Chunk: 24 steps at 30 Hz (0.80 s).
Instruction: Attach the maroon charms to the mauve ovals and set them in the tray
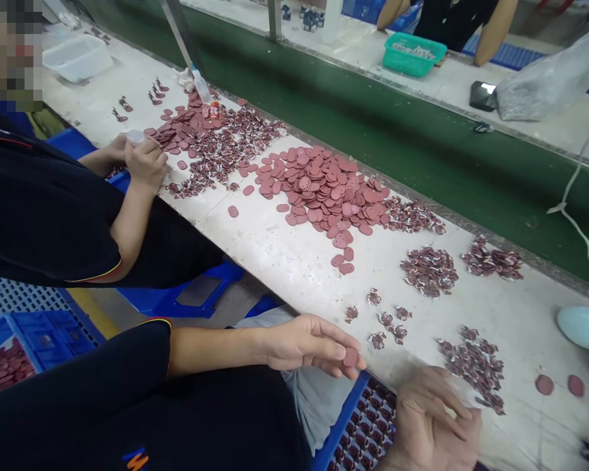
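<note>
A dark-red oval disc (351,357) with small holes is pinched between the thumb and fingers of my left hand (314,347), just over the table's near edge. Motion blurs my right hand (436,418), whose fingers curl at the lower right around a translucent whitish thing (464,392); its kind is unclear. Right beside that hand lies a pile of small dark-red figure-like parts (474,360) with white bits. Several loose parts of this sort (385,319) are scattered between my hands. Two single ovals (544,384) lie farther right.
A large heap of red ovals (324,186) covers mid-table, with more part piles (429,271) to its right. At left, a co-worker's hands (144,160) work near a bottle (202,86). A blue crate (341,418) of parts sits below the edge. A green belt (373,108) runs behind.
</note>
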{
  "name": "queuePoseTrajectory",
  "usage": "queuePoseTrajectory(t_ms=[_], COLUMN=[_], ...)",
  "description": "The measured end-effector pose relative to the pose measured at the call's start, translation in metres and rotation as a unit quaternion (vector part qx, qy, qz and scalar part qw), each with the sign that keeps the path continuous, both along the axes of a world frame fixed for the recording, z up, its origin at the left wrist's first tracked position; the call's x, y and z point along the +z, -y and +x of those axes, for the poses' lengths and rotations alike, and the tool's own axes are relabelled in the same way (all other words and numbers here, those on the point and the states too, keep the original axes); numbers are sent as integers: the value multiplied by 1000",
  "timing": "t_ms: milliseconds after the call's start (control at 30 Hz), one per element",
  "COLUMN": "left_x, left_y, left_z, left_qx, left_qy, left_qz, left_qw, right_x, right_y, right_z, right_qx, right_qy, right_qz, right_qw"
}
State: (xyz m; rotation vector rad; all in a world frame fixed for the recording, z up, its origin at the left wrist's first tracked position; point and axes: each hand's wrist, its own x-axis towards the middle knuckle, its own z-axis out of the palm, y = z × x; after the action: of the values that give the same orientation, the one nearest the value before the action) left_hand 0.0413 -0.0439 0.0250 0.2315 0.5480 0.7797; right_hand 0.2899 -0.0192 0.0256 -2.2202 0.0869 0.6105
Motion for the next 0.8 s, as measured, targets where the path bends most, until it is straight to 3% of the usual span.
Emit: queuePoseTrajectory(t_ms=[100, 167, 233, 300, 533, 700, 800], left_x=[-2, -4, -5, -6, 3, 6, 6], left_y=[-1, -3, -4, -5, -3, 1, 1], left_z=[-9, -15, -19, -22, -19, -20, -20], left_qx=[20, 31, 40, 45, 21, 14, 15], left_qy=[-17, -25, -31, -34, -51, -59, -58], left_qz=[-4, -2, 2, 7, 19, 40, 38], left_qw=[1000, 999, 999, 998, 998, 997, 997], right_x=[3, 6, 9, 9, 1, 2, 8], right_y=[3, 7, 10, 10, -12, -7, 12], right_z=[-7, -16, -27, -35, -48, -34, -23], right_qx=[71, 184, 343, 453, 591, 580, 563], right_qy=[-16, 26, 91, 139, 184, 178, 114], right_qz=[47, 59, 69, 75, -4, -48, -5], right_qw=[996, 981, 932, 878, 786, 793, 819])
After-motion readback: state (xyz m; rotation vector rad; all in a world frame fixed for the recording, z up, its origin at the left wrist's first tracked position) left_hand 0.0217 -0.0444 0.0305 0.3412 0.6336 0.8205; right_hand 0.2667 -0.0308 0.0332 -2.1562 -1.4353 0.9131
